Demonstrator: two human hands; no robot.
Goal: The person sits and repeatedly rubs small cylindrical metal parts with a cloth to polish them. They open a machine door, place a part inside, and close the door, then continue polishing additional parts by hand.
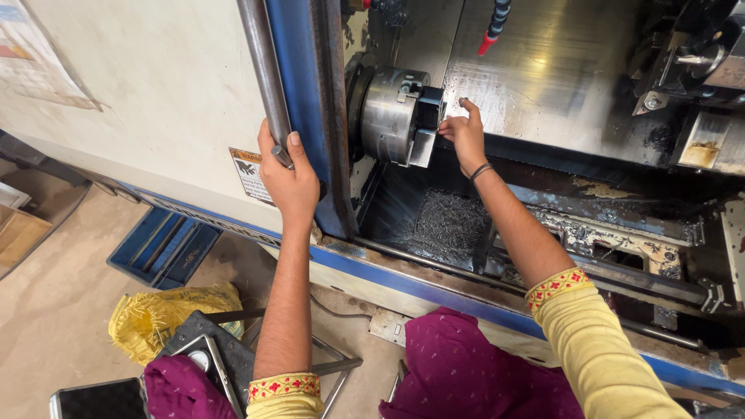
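My left hand (pixel 289 174) is wrapped around the long steel bar handle (pixel 264 70) on the machine's sliding door, by its blue edge (pixel 299 101). Inside the machine, my right hand (pixel 464 133) reaches to the face of the round steel chuck (pixel 392 115). Its fingertips pinch a small part at the chuck jaws; the part itself is mostly hidden by the fingers. A dark band sits on that wrist.
Metal chips (pixel 450 221) lie in the tray below the chuck. A coolant hose with a red tip (pixel 489 35) hangs above, and the tool turret (pixel 698 54) stands at the far right. A yellow sack (pixel 167 314), a blue tray (pixel 163 248) and a stool are on the floor.
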